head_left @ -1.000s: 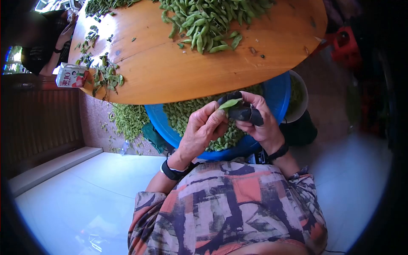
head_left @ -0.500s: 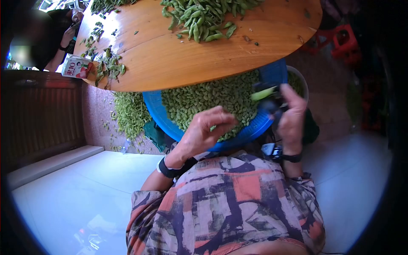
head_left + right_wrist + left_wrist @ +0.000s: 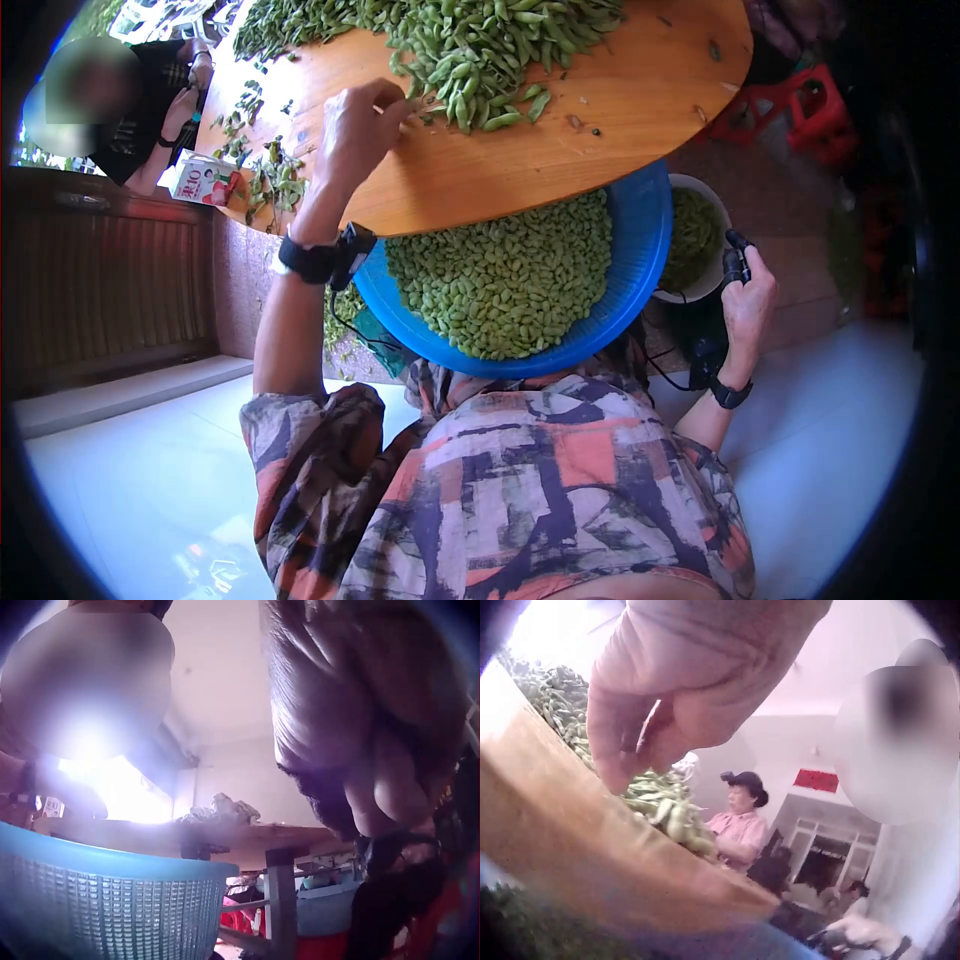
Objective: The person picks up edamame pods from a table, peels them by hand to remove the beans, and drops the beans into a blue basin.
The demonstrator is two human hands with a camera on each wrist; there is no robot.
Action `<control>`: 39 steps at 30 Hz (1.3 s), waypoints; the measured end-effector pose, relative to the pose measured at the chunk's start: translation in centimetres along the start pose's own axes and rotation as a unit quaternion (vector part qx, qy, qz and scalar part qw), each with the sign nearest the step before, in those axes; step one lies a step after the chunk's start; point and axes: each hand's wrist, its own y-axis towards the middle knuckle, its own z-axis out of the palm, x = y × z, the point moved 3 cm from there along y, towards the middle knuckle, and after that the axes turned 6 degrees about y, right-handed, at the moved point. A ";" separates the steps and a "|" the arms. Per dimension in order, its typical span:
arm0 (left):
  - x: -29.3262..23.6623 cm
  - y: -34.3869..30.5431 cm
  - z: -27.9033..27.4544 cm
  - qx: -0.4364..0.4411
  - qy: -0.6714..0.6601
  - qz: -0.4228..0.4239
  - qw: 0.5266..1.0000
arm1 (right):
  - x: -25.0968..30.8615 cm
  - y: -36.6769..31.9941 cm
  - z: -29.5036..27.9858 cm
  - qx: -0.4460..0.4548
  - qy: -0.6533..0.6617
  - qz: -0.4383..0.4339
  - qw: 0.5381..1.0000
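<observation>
In the head view my left hand (image 3: 360,135) reaches over the wooden table (image 3: 450,185), its bent fingers right at the near edge of a heap of green soybean pods (image 3: 470,60). The left wrist view has the same fingertips low over the pods (image 3: 667,810); whether they pinch one I cannot tell. My right hand (image 3: 750,300), with black covers on its fingers (image 3: 736,265), hangs beside a white bucket (image 3: 718,220) containing green pods. Its fingers are loosely bent and no pod shows in them. Between my arms stands a blue plastic basket (image 3: 640,250) full of shelled green beans (image 3: 500,270).
A juice carton (image 3: 203,180) and scattered leafy scraps (image 3: 275,180) lie along the table's left edge. A person (image 3: 150,105) sits at the left. Red stools (image 3: 815,115) are at the far right. Another person in pink (image 3: 739,825) sits across the table.
My hands have parted. The left has gone up and left from over the basket to the pod heap; the right has moved right and down past the bucket, and its green pod no longer shows.
</observation>
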 end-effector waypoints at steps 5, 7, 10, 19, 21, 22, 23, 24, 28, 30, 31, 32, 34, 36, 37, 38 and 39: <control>3.8 4.6 2.3 -0.044 0.081 0.065 0.994 | 1.4 0.1 0.3 0.013 0.004 0.015 1.000; 4.7 5.4 1.9 -0.073 0.131 0.134 0.979 | 1.7 0.1 0.6 0.016 0.015 0.014 1.000; 6.5 4.6 -0.1 -0.019 0.153 0.023 0.988 | 3.0 -0.2 0.9 0.011 0.043 0.004 0.999; 0.9 -5.7 -2.9 -0.024 -0.241 0.019 0.970 | 11.1 -2.2 4.2 0.221 0.298 -0.067 0.926; -1.7 -8.9 0.3 0.050 -0.409 0.006 0.911 | 13.6 -2.3 5.4 0.265 0.331 -0.062 0.904; -2.6 -10.3 2.0 0.106 -0.479 0.023 0.871 | 14.5 -2.5 5.7 0.300 0.342 -0.051 0.889; -4.0 -11.7 3.1 0.126 -0.483 0.027 0.866 | 14.9 -2.7 6.4 0.329 0.385 -0.014 0.862; -4.9 -12.7 4.1 0.142 -0.499 0.017 0.855 | 15.1 -2.9 7.2 0.356 0.426 0.023 0.831; -6.1 -14.1 6.4 0.131 -0.550 -0.023 0.824 | 15.6 -3.7 8.6 0.407 0.612 0.096 0.672; -6.5 -14.5 6.8 0.116 -0.521 -0.016 0.845 | 15.0 -3.7 9.2 0.407 0.627 0.075 0.661; -6.5 -14.7 7.0 0.101 -0.491 -0.011 0.865 | 14.7 -3.7 9.5 0.413 0.628 0.088 0.654; -6.7 -14.9 7.1 0.089 -0.482 0.007 0.872 | 14.6 -3.7 9.7 0.419 0.629 0.101 0.647; -6.8 -15.2 7.1 0.080 -0.450 0.017 0.889 | 14.6 -3.7 9.9 0.421 0.628 0.099 0.647; -7.0 -15.4 7.3 0.060 -0.466 0.013 0.883 | 14.6 -3.6 9.8 0.422 0.629 0.098 0.645; -7.0 -15.4 7.3 0.042 -0.483 0.012 0.875 | 14.7 -3.7 9.8 0.421 0.624 0.107 0.649; -6.8 -15.5 7.4 0.044 -0.482 0.013 0.875 | 14.8 -3.7 9.8 0.419 0.620 0.117 0.653; -6.6 -15.5 7.6 0.050 -0.489 0.020 0.870 | 15.0 -3.7 9.8 0.416 0.621 0.118 0.654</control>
